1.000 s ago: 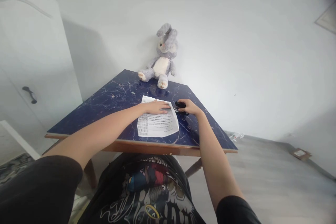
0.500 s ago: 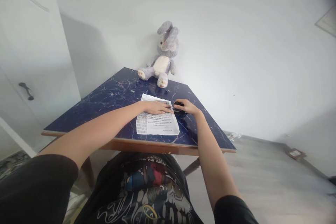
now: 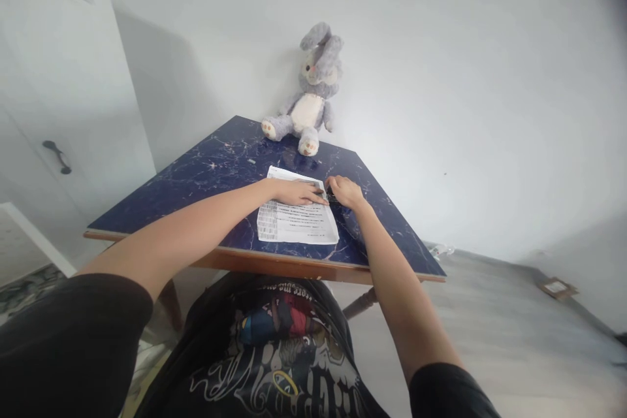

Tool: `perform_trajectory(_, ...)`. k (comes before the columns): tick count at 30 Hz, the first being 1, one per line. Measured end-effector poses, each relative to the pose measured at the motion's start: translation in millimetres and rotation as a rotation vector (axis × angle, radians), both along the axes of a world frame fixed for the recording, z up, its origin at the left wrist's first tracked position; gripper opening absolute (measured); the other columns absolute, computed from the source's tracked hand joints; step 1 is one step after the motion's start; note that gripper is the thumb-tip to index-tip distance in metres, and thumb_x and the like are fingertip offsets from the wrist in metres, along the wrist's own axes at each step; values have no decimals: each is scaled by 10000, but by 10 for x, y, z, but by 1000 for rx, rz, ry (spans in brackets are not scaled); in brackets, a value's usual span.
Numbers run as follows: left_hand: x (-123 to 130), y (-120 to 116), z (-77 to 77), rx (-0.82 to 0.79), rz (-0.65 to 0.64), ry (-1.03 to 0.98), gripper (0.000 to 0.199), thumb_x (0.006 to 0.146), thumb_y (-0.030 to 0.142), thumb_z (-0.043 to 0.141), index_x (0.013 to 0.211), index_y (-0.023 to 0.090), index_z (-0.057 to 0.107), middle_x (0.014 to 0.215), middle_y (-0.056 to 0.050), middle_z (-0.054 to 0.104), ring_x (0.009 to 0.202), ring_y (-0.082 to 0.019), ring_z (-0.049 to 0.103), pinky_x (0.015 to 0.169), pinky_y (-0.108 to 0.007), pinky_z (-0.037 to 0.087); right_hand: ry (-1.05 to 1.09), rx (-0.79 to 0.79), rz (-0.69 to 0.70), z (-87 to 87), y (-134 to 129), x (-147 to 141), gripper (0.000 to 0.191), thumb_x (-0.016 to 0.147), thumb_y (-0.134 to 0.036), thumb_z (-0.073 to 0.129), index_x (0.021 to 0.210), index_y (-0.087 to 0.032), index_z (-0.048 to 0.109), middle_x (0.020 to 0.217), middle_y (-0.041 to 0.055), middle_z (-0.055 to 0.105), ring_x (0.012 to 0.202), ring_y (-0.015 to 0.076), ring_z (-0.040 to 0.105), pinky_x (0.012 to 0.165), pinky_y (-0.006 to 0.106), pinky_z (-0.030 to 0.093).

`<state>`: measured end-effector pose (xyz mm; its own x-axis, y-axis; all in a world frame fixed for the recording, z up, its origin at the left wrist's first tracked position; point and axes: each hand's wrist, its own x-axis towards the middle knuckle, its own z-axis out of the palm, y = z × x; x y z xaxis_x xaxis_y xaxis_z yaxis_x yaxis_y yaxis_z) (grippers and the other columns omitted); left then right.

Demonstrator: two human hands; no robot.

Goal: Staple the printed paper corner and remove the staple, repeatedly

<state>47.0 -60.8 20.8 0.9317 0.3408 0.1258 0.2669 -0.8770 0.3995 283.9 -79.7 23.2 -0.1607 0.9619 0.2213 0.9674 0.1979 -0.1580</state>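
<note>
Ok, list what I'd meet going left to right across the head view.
Dark cabinet handle → printed sheet → right grip → brown object on the floor.

- Lays left hand (image 3: 300,194) palm down on paper (image 3: 294,230), fingers pointing toward its right edge.
- Curls right hand (image 3: 345,192) over black object (image 3: 332,197), mostly hidden by the fingers, just beside the paper's right edge; cannot tell whether touching it.
- Works on blue table (image 3: 223,166), with paper lying near the front edge, printed in dark lines, denser at left.
- Faces grey rabbit (image 3: 308,111), seated at the table's far side before white wall (image 3: 441,78).
- Has cabinet (image 3: 63,72) with dark handle (image 3: 57,157) at left.
- Wears black shirt (image 3: 294,366) with colourful print.
- Shows brown box (image 3: 557,288) on floor (image 3: 490,326), well apart at right.
</note>
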Motion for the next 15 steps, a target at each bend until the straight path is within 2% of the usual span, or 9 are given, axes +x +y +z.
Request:
perform_trajectory(5, 13, 43, -30, -27, 0, -33, 455, 924, 335, 598, 1365, 393, 692, 1519, 8, 578, 1473, -251, 451, 1241, -388, 308, 155, -58, -57, 67, 73, 93, 525, 1064, -389, 262, 999, -265, 767, 1190, 77, 738, 1082, 301, 643, 921, 394, 483)
perform_trajectory(8, 17, 55, -33, 1, -32, -30, 477, 927, 334, 587, 1393, 396, 672, 1523, 3, 573, 1458, -250, 466, 1247, -385, 290, 143, -68, -94, 76, 56, 59, 506, 1057, -371, 282, 1008, -272, 776, 1212, 85, 737, 1091, 312, 651, 925, 413, 486)
perform_trajectory(12, 10, 88, -61, -40, -33, -34, 446, 917, 336, 610, 1351, 371, 706, 1518, -7, 577, 1452, -255, 473, 1246, -382, 300, -24, 88, -148, -63, -15, -153, 470, 1043, -370, 363, 994, -168, 784, 1143, 221, 740, 1113, 385, 644, 990, 536, 439)
perform_trajectory(15, 5, 118, -90, -99, 10, -62, 426, 887, 331, 664, 1306, 352, 738, 1491, -17, 599, 1431, -260, 495, 1222, -364, 346, -150, 182, -112, -171, -37, -303, 458, 1019, -373, 432, 925, -92, 781, 1095, 300, 729, 1130, 441, 624, 1018, 619, 385)
